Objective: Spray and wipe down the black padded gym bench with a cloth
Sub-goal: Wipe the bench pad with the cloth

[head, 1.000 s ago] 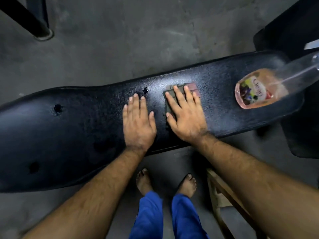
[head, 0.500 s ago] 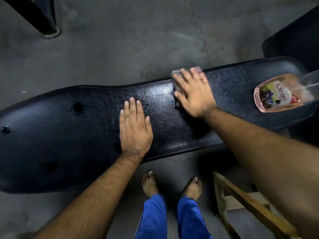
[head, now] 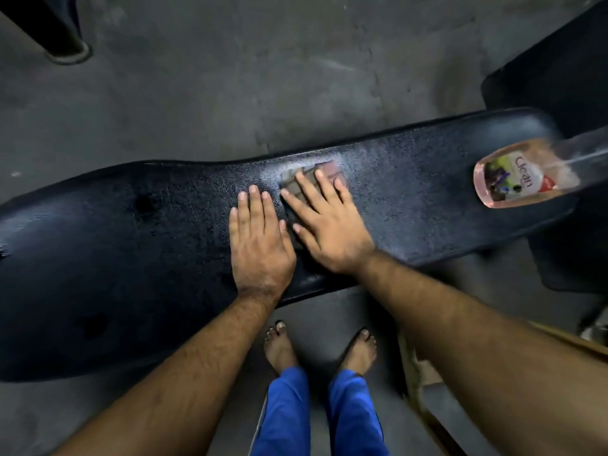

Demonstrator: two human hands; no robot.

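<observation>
The black padded bench (head: 131, 258) runs across the view from lower left to upper right, its surface wet and shiny near the middle. My right hand (head: 325, 222) lies flat on a folded grey-brown cloth (head: 324, 171), pressing it onto the pad; only the cloth's far edge shows past the fingers. My left hand (head: 258, 238) rests flat and empty on the bench, right beside the right hand. A clear spray bottle (head: 523, 179) of pink liquid with a "Clean" label lies on its side at the bench's right end.
Grey concrete floor surrounds the bench. A black metal post with a round foot (head: 65, 51) stands at top left. Another black pad (head: 559, 77) sits at the far right. A wooden frame (head: 414, 373) is under my right arm. My bare feet (head: 279, 347) stand below the bench edge.
My right hand has slid the cloth back from the bench's far edge toward the near side and left, ending beside the left hand. The left hand stayed planted.
</observation>
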